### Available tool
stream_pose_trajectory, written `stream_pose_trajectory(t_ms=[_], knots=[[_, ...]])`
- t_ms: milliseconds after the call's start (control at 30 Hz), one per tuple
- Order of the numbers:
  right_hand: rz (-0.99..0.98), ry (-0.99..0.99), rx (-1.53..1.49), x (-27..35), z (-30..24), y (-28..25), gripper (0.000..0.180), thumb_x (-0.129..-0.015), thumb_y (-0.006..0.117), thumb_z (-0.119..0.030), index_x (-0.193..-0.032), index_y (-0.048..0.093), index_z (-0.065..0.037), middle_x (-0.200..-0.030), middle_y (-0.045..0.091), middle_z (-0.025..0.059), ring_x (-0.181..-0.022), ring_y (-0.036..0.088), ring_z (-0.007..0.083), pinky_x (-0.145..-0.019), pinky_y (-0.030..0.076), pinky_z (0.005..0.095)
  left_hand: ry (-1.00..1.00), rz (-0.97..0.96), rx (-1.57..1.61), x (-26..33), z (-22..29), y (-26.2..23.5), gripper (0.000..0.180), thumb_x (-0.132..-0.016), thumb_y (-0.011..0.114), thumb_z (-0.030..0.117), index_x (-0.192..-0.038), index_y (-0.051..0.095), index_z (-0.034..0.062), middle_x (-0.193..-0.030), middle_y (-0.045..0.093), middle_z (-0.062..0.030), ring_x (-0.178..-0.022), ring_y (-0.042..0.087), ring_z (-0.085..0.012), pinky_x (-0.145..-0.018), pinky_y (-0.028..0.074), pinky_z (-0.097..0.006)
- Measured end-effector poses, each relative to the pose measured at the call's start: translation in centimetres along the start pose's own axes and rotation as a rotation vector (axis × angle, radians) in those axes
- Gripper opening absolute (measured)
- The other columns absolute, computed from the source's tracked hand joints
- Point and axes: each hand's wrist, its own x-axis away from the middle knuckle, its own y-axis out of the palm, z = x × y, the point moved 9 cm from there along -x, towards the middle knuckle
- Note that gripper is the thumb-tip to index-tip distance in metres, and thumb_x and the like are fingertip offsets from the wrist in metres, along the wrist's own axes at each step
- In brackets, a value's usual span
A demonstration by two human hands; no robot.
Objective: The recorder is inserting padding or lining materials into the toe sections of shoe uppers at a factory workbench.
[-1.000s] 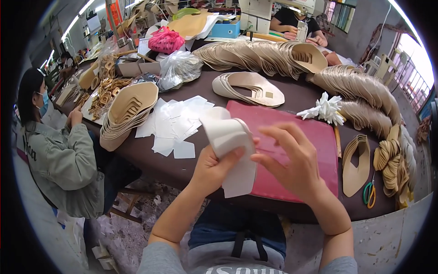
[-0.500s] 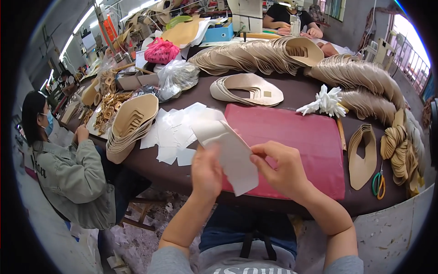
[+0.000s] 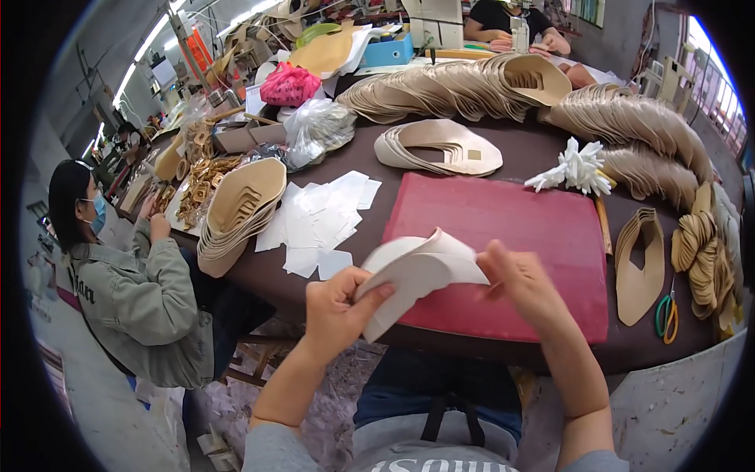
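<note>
My left hand [image 3: 334, 307] grips a pale, curved shoe upper piece [image 3: 417, 271] by its near left end, thumb on top and fingers beneath. The piece is bent into an arch, white side showing, above the near part of a dark red mat [image 3: 487, 212]. Close by its pointed right end is my right hand [image 3: 527, 291], blurred, with thumb and forefinger apart and nothing visible between them. Left of the mat, thin white pieces [image 3: 314, 224] lie in a loose, overlapping spread. Beyond the mat rests a stack of pale looped upper pieces [image 3: 440, 147].
Fanned rows of beige uppers [image 3: 456, 90] line the far side, and another stack [image 3: 240, 212] stands left. White gloves [image 3: 570, 167] lie at the mat's far right corner. Scissors [image 3: 667, 315] lie near the right edge. A masked person [image 3: 134, 283] sits at the left; another works behind.
The upper piece has swung from upright to a sideways arch. My left hand now grips its near end. My right hand has moved right and come off its edge. The view has shifted slightly.
</note>
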Motion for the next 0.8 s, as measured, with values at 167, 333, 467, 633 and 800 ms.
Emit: stream_pose_trajectory(t_ms=[167, 333, 467, 633, 800], knots=[[-0.112, 0.463, -0.516, 1.9, 5.6, 3.4, 0.011, -0.088, 0.063, -0.009, -0.087, 0.066, 0.002, -0.075, 0.062, 0.0070, -0.060, 0.054, 0.0136, -0.059, 0.046, 0.0230, 0.154, 0.044, 0.306, 0.6, 1.2, 0.9, 0.021, -0.083, 0.069, 0.010, -0.100, 0.067, -0.0026, -0.071, 0.065, -0.0052, -0.055, 0.051, -0.0078, -0.050, 0.042, -0.021], [-0.018, 0.178, -0.259, 2.7, 4.7, 3.9, 0.016, -0.090, 0.063, -0.012, -0.084, 0.066, 0.003, -0.072, 0.061, 0.0065, -0.060, 0.054, 0.0115, -0.058, 0.045, 0.0213, 0.059, -0.040, 0.398, -0.8, 1.1, 0.6, 0.021, -0.086, 0.066, 0.011, -0.102, 0.068, -0.0025, -0.065, 0.062, -0.0029, -0.052, 0.047, -0.0072, -0.048, 0.039, -0.020], [-0.016, 0.048, -0.186, 3.3, 4.2, 4.3, 0.017, -0.089, 0.065, -0.012, -0.083, 0.065, 0.004, -0.070, 0.060, 0.0053, -0.061, 0.053, 0.0102, -0.057, 0.043, 0.0200, -0.060, -0.187, 0.256, -1.1, -0.1, 1.4, 0.024, -0.087, 0.064, 0.010, -0.107, 0.067, -0.0021, -0.066, 0.062, -0.0027, -0.053, 0.047, -0.0073, -0.049, 0.040, -0.020], [-0.053, 0.104, -0.258, 4.2, 3.6, 5.7, 0.014, -0.086, 0.066, -0.008, -0.084, 0.066, 0.005, -0.070, 0.061, 0.0053, -0.060, 0.053, 0.0106, -0.056, 0.041, 0.0207, -0.017, -0.192, 0.141, 0.2, 0.0, 0.3, 0.024, -0.087, 0.062, 0.010, -0.108, 0.067, -0.0013, -0.068, 0.062, -0.0013, -0.054, 0.046, -0.0074, -0.050, 0.039, -0.021], [-0.003, -0.211, 0.337, 5.7, -0.8, 6.6, 0.007, -0.082, 0.067, -0.002, -0.085, 0.068, 0.004, -0.065, 0.059, 0.0036, -0.053, 0.049, 0.0116, -0.051, 0.040, 0.0222, 0.074, -0.153, 0.190, 1.6, 0.6, -1.3, 0.023, -0.086, 0.061, 0.010, -0.106, 0.068, -0.0003, -0.070, 0.063, -0.0011, -0.053, 0.044, -0.0085, -0.048, 0.036, -0.022]])
